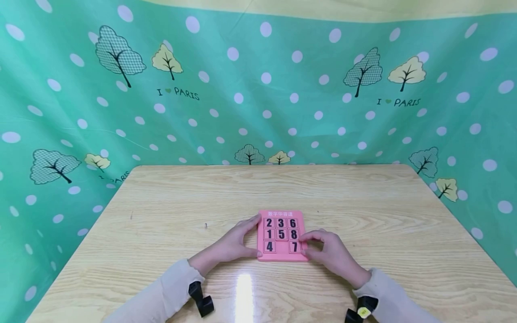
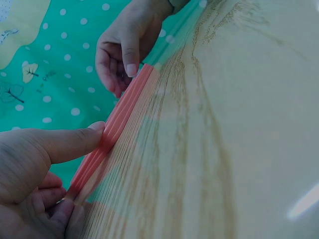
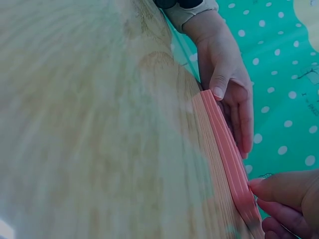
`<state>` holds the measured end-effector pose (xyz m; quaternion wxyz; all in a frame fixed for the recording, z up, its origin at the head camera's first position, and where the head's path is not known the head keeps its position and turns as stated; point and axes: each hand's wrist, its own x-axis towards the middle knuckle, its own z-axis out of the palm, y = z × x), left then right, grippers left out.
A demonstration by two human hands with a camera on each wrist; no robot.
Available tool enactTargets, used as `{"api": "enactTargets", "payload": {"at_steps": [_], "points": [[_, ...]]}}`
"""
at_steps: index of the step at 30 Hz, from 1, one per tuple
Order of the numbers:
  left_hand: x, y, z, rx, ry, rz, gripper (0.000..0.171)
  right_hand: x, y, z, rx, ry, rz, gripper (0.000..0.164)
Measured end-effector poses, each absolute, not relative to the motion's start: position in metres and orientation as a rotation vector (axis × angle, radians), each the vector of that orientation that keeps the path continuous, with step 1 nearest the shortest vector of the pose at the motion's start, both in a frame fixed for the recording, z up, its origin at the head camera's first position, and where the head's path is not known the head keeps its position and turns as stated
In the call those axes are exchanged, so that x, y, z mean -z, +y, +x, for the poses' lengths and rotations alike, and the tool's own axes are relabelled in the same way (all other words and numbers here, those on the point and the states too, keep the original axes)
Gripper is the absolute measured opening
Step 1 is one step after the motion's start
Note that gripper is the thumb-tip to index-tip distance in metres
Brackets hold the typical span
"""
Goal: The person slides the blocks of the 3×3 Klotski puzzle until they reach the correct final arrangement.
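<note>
A pink number slide puzzle [image 1: 281, 256] lies flat on the wooden table. Its tiles read 2, 3, 6 in the top row, 1, 5, 8 in the middle, and 4 and 7 at the bottom, with a gap between those two. My left hand [image 1: 231, 242] grips the puzzle's left side, thumb at the near corner and fingers along the edge toward the far corner. At the right side is my right hand [image 1: 332, 252], its thumb by the near right edge and a fingertip beside the 8 tile. Only the puzzle's pink side [image 2: 124, 109] shows in the wrist views.
The light wood-grain table [image 1: 177, 197] extends around the puzzle on all sides. Behind it hangs a green dotted cloth [image 1: 258, 121] with printed trees. Black wrist bands with small attachments [image 1: 200, 299] sit over both sleeves.
</note>
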<state>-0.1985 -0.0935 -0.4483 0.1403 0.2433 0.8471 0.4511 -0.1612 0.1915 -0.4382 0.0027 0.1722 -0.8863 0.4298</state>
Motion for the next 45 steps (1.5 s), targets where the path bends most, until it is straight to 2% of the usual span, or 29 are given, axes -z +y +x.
{"api": "enactTargets", "payload": {"at_steps": [28, 45], "points": [[0.447, -0.093, -0.198, -1.291, 2.457, 0.707, 0.096, 0.440, 0.182, -0.162, -1.359, -2.768, 0.552, 0.020], [0.446, -0.093, -0.198, -1.295, 2.454, 0.716, 0.097, 0.441, 0.164, -0.162, -1.411, -2.753, 0.573, 0.023]]}}
